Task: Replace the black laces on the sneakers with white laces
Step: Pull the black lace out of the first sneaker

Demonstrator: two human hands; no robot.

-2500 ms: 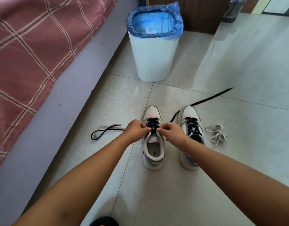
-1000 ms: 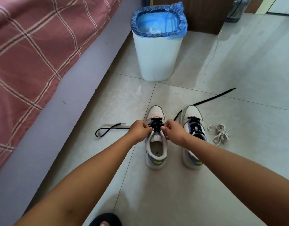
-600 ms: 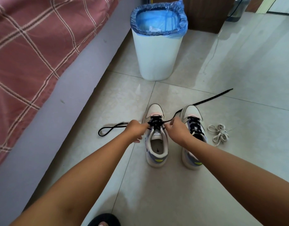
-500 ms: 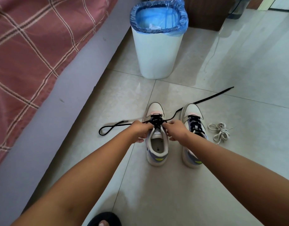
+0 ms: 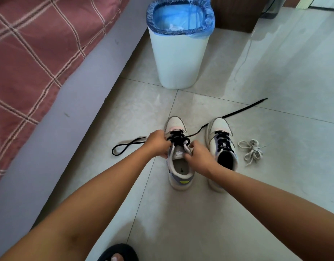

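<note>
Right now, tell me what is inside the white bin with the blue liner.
Inside the white plastic bin, the blue plastic liner holds one crumpled pale scrap near its front wall. The bin's bottom is hidden below the rim.

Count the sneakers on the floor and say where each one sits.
2. The left white-and-lavender sneaker sits between both hands; the right white-and-lavender sneaker stands beside it, partly behind the right forearm, near the bundled white laces.
</note>
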